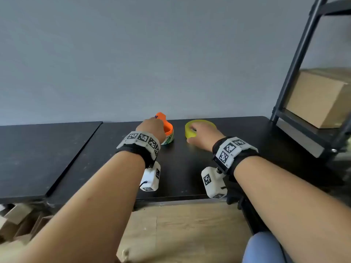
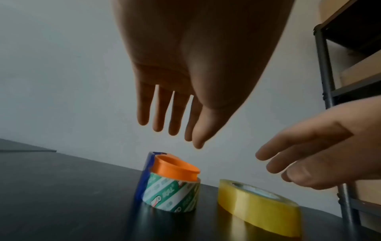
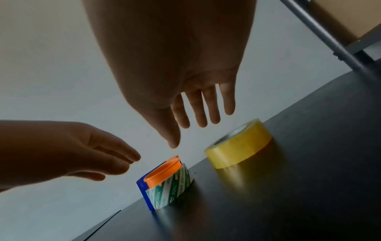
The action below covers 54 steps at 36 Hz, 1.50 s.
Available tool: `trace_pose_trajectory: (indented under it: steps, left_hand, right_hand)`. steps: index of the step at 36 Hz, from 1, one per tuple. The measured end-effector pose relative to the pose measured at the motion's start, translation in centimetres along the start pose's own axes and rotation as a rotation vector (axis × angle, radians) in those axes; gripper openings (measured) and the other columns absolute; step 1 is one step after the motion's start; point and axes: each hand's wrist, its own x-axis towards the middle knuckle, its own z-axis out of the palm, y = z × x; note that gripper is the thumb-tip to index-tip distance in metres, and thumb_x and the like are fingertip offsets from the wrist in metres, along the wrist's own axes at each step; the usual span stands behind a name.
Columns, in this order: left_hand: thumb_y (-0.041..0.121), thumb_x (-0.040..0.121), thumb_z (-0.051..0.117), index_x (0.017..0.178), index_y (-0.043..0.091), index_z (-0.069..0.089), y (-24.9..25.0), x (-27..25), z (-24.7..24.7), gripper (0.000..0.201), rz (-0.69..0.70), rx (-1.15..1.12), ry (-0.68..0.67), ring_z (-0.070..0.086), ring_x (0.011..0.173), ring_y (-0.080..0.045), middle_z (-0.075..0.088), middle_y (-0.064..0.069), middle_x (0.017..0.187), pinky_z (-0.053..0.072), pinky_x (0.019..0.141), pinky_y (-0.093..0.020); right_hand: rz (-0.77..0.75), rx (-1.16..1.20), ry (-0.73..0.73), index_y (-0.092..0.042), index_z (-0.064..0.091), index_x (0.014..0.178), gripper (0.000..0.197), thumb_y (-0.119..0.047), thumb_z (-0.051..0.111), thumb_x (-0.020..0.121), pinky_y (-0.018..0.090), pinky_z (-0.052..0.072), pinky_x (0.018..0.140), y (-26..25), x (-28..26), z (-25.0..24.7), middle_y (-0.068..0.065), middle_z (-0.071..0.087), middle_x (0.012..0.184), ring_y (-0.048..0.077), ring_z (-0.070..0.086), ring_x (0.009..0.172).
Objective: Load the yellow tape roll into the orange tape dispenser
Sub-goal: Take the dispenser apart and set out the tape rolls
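the orange tape dispenser (image 1: 167, 130) stands on the black table (image 1: 95, 149), near the back edge by the grey wall (image 1: 152, 54). a green and white printed band wraps its lower part and a blue piece (image 2: 144, 176) runs up its left side. the yellow tape roll (image 1: 190, 130) lies flat on the table just to the right of the dispenser, apart from it, with a strip of bare table between them

the left hand (image 1: 152, 130) hovers above the dispenser. the left wrist view shows its fingers (image 2: 144, 106) straight and slightly spread, pointing down at the orange top, with a clear gap under the fingertips; it holds nothing

the right hand (image 1: 206, 136) reaches over the yellow roll. from the head view it covers the near side of the roll and looks close to it, but the right wrist view shows its fingers (image 3: 208, 107) stretched out and loose above the roll with wall showing between them and the tape, so it has hold of nothing. whether any fingertip touches the roll cannot be told for sure

both wrists wear black straps with white marker tags and a small white camera box hangs under each. at the right a dark metal shelf (image 1: 296, 63) stands on the table end, with a cardboard box (image 1: 319, 95) on it
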Motion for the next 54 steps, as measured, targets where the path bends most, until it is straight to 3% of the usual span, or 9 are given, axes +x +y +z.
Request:
trace_pose_trajectory:
  steps: [8,12,14,18,27,36,43,49,54]
  left_hand:
    - [0.009,0.092,0.04,0.093,0.024,0.047,-0.2,0.6,0.4,0.017,-0.006,-0.118,-0.023,0.046,0.09,-0.024,0.051,-0.006,0.106,0.035,0.078,-0.028]
    - [0.011,0.092,0.05,0.059,0.027,0.029,-1.0,1.4,1.4,0.042,0.036,-0.028,0.057,0.045,0.084,-0.024,0.061,-0.011,0.12,0.041,0.076,-0.03]
    - [0.011,0.091,0.051,0.064,0.026,0.044,-1.1,1.8,1.5,0.032,0.034,-0.009,0.061,0.053,0.09,-0.026,0.061,-0.01,0.121,0.045,0.08,-0.032]
    - [0.01,0.091,0.053,0.11,0.016,0.068,-0.9,2.3,1.6,0.025,0.022,-0.021,0.08,0.059,0.111,-0.029,0.061,-0.008,0.122,0.049,0.087,-0.034]
    - [0.016,0.09,0.05,0.115,0.004,0.063,-0.8,2.3,1.7,0.03,-0.157,-0.152,0.042,0.063,0.101,-0.03,0.058,-0.016,0.119,0.053,0.089,-0.039]
    - [0.013,0.09,0.055,0.069,0.027,0.053,-1.9,0.9,2.0,0.025,-0.008,-0.371,0.132,0.052,0.082,-0.02,0.057,0.004,0.09,0.044,0.075,-0.025]
    - [0.011,0.081,0.063,0.09,0.016,0.077,-1.8,0.0,1.7,0.017,0.019,-0.43,0.131,0.065,0.093,-0.025,0.072,-0.006,0.097,0.048,0.081,-0.029]
    - [0.003,0.077,0.064,0.083,0.009,0.071,-1.8,-1.0,1.6,0.011,0.008,-0.546,0.152,0.065,0.087,-0.026,0.071,-0.013,0.089,0.045,0.072,-0.028]
    - [0.005,0.08,0.061,0.09,0.002,0.072,-2.0,-1.3,2.0,0.015,-0.058,-0.788,0.142,0.071,0.086,-0.035,0.074,-0.02,0.087,0.057,0.084,-0.046]
  right_hand:
    - [-0.002,0.052,-0.135,-0.017,0.038,0.15,0.057,-0.027,0.056,0.097,0.034,0.044,0.102,-1.2,2.5,1.6,0.007,0.051,0.148,0.026,0.053,0.131]
    - [-0.019,0.068,-0.149,-0.014,0.041,0.148,0.052,-0.024,0.054,0.098,0.036,0.046,0.102,-2.0,3.9,2.2,0.008,0.054,0.144,0.026,0.055,0.129]
    - [-0.014,0.063,-0.172,-0.013,0.048,0.141,0.045,-0.022,0.053,0.098,0.037,0.049,0.101,-2.2,4.4,2.7,0.009,0.06,0.137,0.027,0.059,0.123]
    - [-0.01,0.022,-0.197,-0.009,0.055,0.134,0.037,-0.022,0.049,0.1,0.041,0.051,0.101,-2.3,4.9,3.6,0.011,0.064,0.132,0.03,0.062,0.119]
    - [-0.029,0.033,-0.197,-0.014,0.054,0.094,0.01,-0.022,0.05,0.098,0.031,0.04,0.074,-2.6,5.1,4.7,0.013,0.067,0.11,0.025,0.056,0.087]
    - [-0.05,0.183,-0.153,-0.007,0.06,0.11,0.021,-0.012,0.046,0.095,0.031,0.041,0.078,-3.2,3.5,3.9,0.013,0.066,0.108,0.034,0.062,0.102]
    - [-0.038,0.373,-0.015,-0.012,0.06,0.123,0.029,-0.012,0.05,0.095,0.037,0.048,0.09,-3.3,2.5,2.9,0.012,0.068,0.117,0.033,0.063,0.114]
    - [-0.038,0.49,0.098,-0.014,0.051,0.142,0.051,-0.007,0.061,0.092,0.035,0.048,0.099,-3.6,2.3,2.2,0.011,0.064,0.13,0.027,0.061,0.121]
    - [-0.032,0.515,0.125,-0.016,0.045,0.144,0.058,-0.008,0.066,0.091,0.037,0.051,0.098,-3.7,2.2,2.5,0.011,0.066,0.126,0.027,0.063,0.118]
